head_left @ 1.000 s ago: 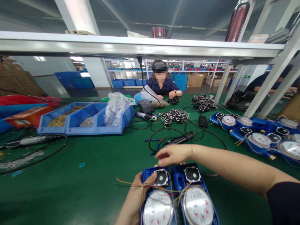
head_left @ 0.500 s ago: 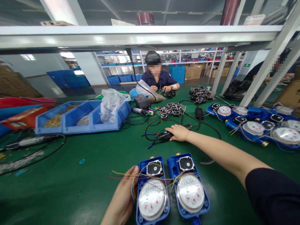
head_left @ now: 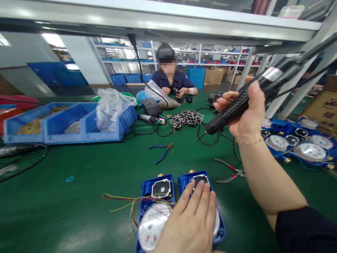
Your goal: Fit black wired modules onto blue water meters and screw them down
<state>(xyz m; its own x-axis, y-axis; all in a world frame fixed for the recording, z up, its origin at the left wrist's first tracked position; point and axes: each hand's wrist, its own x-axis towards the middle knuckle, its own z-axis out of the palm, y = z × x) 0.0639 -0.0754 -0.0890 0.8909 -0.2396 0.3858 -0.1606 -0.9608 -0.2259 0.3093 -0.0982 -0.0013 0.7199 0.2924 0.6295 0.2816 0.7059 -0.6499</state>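
My right hand is wrapped round a black electric screwdriver, raised above the bench with its bit pointing down and left. My left hand lies flat, fingers stretched out, over the right-hand water meter, hiding most of its dial and part of its black module. Beside it stands the left-hand water meter, a blue housing with a round white dial and a black square module. Thin yellow, red and grey wires trail from it to the left.
Blue-handled pliers and red-handled pliers lie beyond the meters. Blue bins of small parts stand at the left. Several black modules sit mid-bench, more meters at right. A co-worker sits opposite.
My right hand has picked the electric screwdriver up off the bench and lifted it to the right. My left hand has moved from the left meter's side onto the right meter.
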